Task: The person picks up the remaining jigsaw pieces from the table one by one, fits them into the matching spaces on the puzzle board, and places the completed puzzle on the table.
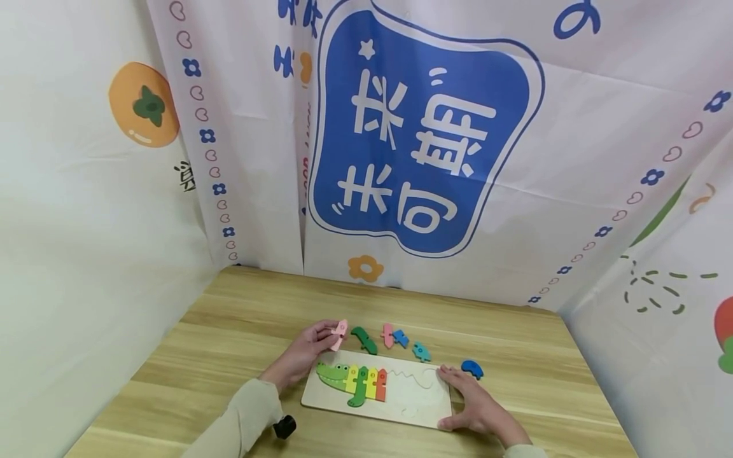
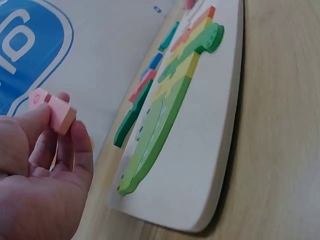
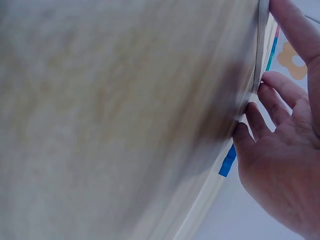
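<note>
My left hand (image 1: 306, 353) pinches a light pink puzzle piece (image 2: 59, 111) between thumb and fingertips, raised above the far left corner of the wooden puzzle board (image 1: 415, 407). On that board lies a partly filled crocodile: a green head piece (image 2: 155, 135), then yellow and green body pieces, ending in an orange-red piece (image 1: 381, 385). To the right of these, bare wood shows a wavy outline. My right hand (image 1: 475, 404) holds the board's right end, thumb at the near corner and fingers at the far corner.
Beyond the board lie loose pieces: a dark green one (image 1: 364, 340), a pink one (image 1: 388, 336), a blue one (image 1: 401, 338) and a teal one (image 1: 421, 352). A curved blue piece (image 1: 472, 368) sits past my right fingers. Printed cloth (image 1: 258, 191) walls surround the wooden table (image 1: 189, 356).
</note>
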Demonstrator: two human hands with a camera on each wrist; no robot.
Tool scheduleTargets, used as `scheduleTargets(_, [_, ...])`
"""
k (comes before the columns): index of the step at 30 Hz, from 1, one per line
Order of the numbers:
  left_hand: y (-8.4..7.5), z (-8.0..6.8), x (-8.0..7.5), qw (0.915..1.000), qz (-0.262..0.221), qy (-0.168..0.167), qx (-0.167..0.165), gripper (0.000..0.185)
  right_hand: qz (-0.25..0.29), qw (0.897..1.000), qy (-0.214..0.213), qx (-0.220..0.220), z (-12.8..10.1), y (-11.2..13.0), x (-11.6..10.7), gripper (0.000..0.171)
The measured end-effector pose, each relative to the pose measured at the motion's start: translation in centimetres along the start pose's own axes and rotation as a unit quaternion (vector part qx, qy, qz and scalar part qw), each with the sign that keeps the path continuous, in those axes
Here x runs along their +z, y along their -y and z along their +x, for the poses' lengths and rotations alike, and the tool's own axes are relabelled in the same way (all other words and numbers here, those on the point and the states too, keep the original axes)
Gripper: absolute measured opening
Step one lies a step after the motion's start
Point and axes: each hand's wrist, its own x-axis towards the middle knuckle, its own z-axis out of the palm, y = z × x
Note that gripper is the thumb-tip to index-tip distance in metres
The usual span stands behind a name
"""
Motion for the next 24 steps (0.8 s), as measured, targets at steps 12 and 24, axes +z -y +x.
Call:
scheduleTargets(12, [-0.6, -0.6, 1.0, 0.9947, 0.074, 0.058, 0.043, 0.053, -0.007, 1.000, -0.002, 0.005, 0.1, 0.0, -0.1, 0.106])
scheduleTargets(24, [-0.9, 0.0, 3.5, 0.9890, 0.107, 0.090, 0.049, 0.039, -0.004, 1.000, 0.000, 0.000, 0.1, -0.1, -0.1, 0.105])
